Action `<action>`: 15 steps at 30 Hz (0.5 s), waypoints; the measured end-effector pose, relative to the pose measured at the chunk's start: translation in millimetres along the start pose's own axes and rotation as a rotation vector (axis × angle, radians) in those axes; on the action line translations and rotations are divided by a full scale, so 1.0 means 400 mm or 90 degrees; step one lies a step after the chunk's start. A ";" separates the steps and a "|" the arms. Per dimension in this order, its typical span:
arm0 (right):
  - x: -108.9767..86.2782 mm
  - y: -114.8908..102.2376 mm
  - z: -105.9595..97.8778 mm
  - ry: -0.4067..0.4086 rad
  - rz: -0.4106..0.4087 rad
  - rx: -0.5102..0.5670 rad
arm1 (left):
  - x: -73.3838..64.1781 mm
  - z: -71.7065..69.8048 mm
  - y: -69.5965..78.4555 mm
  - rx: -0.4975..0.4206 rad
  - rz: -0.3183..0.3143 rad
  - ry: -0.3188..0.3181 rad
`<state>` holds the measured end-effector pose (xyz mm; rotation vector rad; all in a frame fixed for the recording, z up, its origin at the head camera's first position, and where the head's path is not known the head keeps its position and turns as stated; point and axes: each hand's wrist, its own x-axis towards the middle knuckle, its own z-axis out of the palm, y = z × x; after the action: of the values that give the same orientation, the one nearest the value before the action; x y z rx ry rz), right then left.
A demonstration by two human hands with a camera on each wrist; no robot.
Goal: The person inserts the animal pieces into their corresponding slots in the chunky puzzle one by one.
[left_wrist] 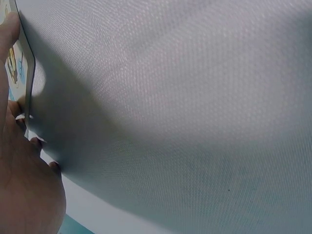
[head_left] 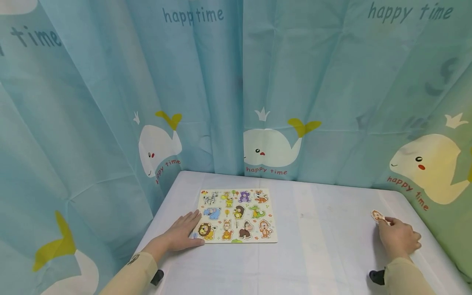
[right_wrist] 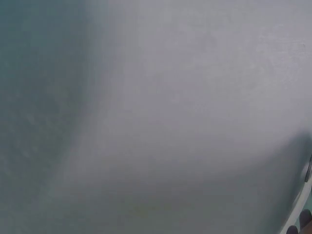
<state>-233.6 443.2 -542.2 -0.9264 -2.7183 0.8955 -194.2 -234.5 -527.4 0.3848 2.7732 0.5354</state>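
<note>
An animal puzzle board lies flat on the table, showing a lion, an elephant, a crocodile and several other animals in outlined shapes. Whether those are loose pieces or printed recesses cannot be made out. My left hand rests against the board's left edge, fingers extended and thumb near its lower left corner. In the left wrist view, part of the left hand shows beside the board's edge. At the table's right side, my right hand pinches a small orange-and-white puzzle piece between thumb and fingers. Only fingertips appear in the right wrist view.
A pale cloth covers the table, which has rounded far corners. Blue curtain with whale prints hangs close behind the table and along both sides. A dark wrist strap end shows by the right sleeve.
</note>
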 end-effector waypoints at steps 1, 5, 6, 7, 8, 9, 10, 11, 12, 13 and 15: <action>0.001 0.000 0.000 -0.005 -0.002 -0.003 | 0.001 0.001 0.000 0.001 -0.002 0.000; 0.013 0.002 0.001 -0.029 -0.003 -0.018 | 0.002 0.001 0.000 -0.001 -0.005 -0.001; 0.015 0.003 0.002 -0.032 -0.001 -0.019 | 0.002 0.002 0.000 0.000 -0.005 -0.001; 0.017 0.003 0.002 -0.036 0.003 -0.021 | 0.003 0.002 0.000 -0.001 -0.006 -0.001; 0.020 0.004 0.003 -0.041 0.008 -0.021 | 0.002 0.001 0.001 0.000 -0.006 -0.002; 0.022 0.004 0.003 -0.046 0.012 -0.022 | 0.002 0.001 0.002 0.000 -0.007 -0.002; 0.023 0.003 0.004 -0.051 0.016 -0.023 | 0.003 0.001 0.003 0.000 -0.008 -0.002; 0.023 0.002 0.004 -0.054 0.018 -0.025 | 0.003 0.001 0.003 0.001 -0.009 -0.002; 0.022 0.001 0.005 -0.057 0.018 -0.026 | 0.003 0.001 0.003 0.002 -0.009 -0.001; 0.021 -0.001 0.004 -0.061 0.018 -0.028 | 0.003 0.002 0.003 0.003 -0.009 -0.001; 0.018 -0.006 0.004 -0.065 0.014 -0.028 | 0.003 0.002 0.002 0.005 -0.009 0.000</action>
<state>-240.9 445.1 -542.5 -0.9461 -2.8303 0.9149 -195.0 -232.9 -528.1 0.3678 2.7759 0.5215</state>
